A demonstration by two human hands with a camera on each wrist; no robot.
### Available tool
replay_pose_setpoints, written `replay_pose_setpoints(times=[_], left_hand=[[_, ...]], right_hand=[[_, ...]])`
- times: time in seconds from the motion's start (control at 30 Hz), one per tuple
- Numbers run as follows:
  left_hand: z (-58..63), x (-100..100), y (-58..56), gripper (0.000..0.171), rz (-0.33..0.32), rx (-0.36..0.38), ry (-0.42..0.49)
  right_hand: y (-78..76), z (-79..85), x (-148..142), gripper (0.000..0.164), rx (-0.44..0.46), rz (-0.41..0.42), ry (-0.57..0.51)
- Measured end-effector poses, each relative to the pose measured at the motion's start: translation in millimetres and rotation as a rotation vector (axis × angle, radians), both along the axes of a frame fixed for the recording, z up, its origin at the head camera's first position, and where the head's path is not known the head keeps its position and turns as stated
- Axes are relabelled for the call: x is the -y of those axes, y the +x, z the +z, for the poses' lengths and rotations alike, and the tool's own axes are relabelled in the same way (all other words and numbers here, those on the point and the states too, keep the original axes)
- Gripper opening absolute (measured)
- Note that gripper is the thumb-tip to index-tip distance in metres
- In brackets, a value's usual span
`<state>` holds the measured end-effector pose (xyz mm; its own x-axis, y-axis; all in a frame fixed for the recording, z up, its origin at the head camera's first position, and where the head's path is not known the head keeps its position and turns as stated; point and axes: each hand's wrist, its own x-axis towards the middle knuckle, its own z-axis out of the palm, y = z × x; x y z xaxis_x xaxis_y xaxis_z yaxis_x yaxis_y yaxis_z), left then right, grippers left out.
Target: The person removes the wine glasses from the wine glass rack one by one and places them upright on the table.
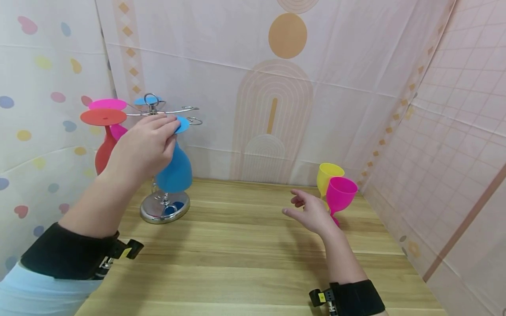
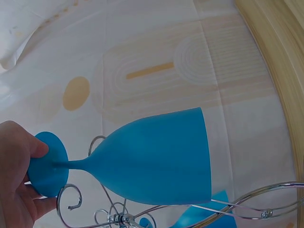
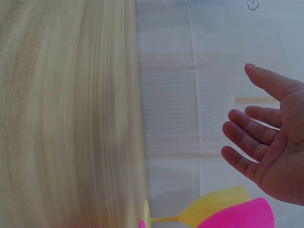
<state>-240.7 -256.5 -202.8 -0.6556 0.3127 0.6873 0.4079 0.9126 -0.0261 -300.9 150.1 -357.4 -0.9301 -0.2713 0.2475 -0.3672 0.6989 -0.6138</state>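
Observation:
My left hand [image 1: 147, 142] grips the round foot of a blue plastic goblet [image 1: 175, 171], which hangs bowl down at the front of a chrome stemware rack [image 1: 165, 210]. In the left wrist view the thumb lies on the foot of that goblet [image 2: 156, 159], and a curled wire hook shows close beside its stem. A red goblet [image 1: 103, 117], a pink one [image 1: 107, 104] and another blue one [image 1: 146, 100] hang upside down on the rack. My right hand [image 1: 312, 215] holds nothing, fingers loosely bent, beside a pink goblet [image 1: 341, 193] and a yellow goblet [image 1: 327, 173] standing upright.
The wooden table [image 1: 245, 245] runs back to a patterned cloth [image 1: 213, 79] hung behind it. Two wire hooks [image 1: 190, 108] stick out on the rack's right with no goblet in them. A tile-patterned cloth [image 1: 466, 131] borders the right side.

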Motion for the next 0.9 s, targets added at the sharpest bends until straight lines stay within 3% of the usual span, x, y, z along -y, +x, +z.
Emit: replay_pose_setpoints(times=[0.33, 0.53, 0.9], left_hand=[[-9.9, -7, 5.1, 0.047, -0.014, -0.035, 0.020], [-17.4, -11, 8.6, 0.050, -0.038, -0.030, 0.050], [-30.8, -22, 13.6, 0.052, -0.101, -0.091, 0.087]], right_hand=[[0.7, -0.4, -1, 0.070, 0.009, 0.008, -0.008], [2.5, -0.5, -1, 0.069, 0.014, 0.028, -0.022], [3.3, -1.6, -1, 0.071, 0.027, 0.045, -0.028]])
